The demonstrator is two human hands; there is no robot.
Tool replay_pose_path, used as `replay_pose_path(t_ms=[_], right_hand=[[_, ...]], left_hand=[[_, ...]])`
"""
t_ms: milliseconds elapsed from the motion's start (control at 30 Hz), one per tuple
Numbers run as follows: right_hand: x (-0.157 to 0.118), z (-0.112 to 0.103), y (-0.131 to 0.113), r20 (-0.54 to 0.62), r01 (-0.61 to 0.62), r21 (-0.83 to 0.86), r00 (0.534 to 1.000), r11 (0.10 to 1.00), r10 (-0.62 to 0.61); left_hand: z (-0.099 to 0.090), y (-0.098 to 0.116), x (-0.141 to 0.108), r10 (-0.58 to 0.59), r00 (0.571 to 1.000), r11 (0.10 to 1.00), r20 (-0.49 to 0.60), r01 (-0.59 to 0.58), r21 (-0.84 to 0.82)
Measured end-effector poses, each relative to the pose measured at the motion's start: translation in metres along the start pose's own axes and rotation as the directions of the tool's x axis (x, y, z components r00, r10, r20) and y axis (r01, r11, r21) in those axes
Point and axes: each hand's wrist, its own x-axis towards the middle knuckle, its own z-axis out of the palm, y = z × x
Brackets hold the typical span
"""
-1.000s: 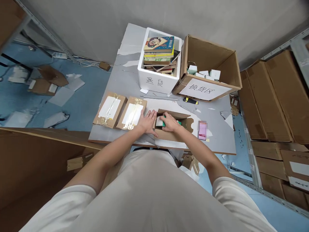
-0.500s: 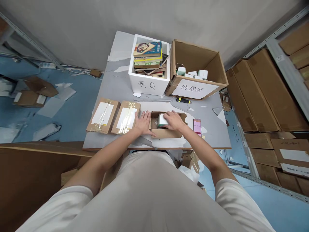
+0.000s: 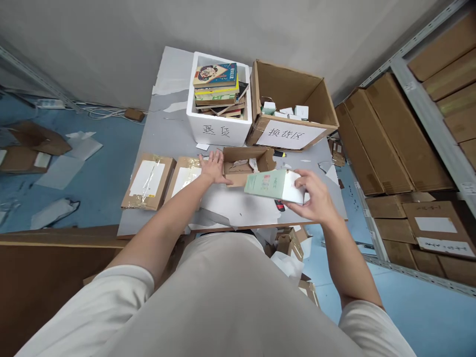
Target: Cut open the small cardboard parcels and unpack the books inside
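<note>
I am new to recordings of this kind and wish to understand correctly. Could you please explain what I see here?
There is no machine: a person works with bare hands. The picture comes from a camera worn on the head, looking forward and down. The right hand has a pale green and white box in its grip. The left hand is spread at the left side of an open cardboard box. On the table are also two taped parcels, a white foam bin with books, and a large carton holding smaller white boxes.
</note>
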Motion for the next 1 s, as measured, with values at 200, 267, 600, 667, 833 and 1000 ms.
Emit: replay_pose_path(t_ms=[200, 267, 600, 667, 833, 1000], right_hand=[[-0.044, 0.088, 0.014, 0.205, -0.171, 0.080, 0.967, 0.982, 0.151], [-0.047, 0.120, 0.021, 0.280, -0.211, 0.077, 0.943, 0.974, 0.182], [-0.036, 0.167, 0.037, 0.376, -0.212, 0.096, 0.912, 0.973, 0.162], [-0.038, 0.166, 0.037, 0.386, -0.212, 0.095, 0.909, 0.973, 0.161], [-0.044, 0.164, 0.037, 0.375, -0.192, 0.167, 0.919, 0.967, 0.118], [-0.040, 0.157, 0.031, 0.389, -0.244, 0.186, 0.908, 0.952, 0.156]], left_hand=[[-0.003, -0.005, -0.006, 0.159, 0.983, 0.987, -0.088, -0.159, 0.007], [-0.003, -0.003, -0.014, 0.209, 0.968, 0.978, -0.137, -0.210, 0.007], [0.007, 0.016, -0.067, 0.308, 0.879, 0.923, -0.363, -0.369, -0.110], [0.022, 0.024, -0.088, 0.336, 0.851, 0.873, -0.403, -0.442, -0.205], [0.055, 0.055, -0.105, 0.318, 0.903, 0.698, -0.288, -0.428, -0.574], [0.059, 0.071, -0.081, 0.370, 0.912, 0.632, -0.175, -0.385, -0.673]])
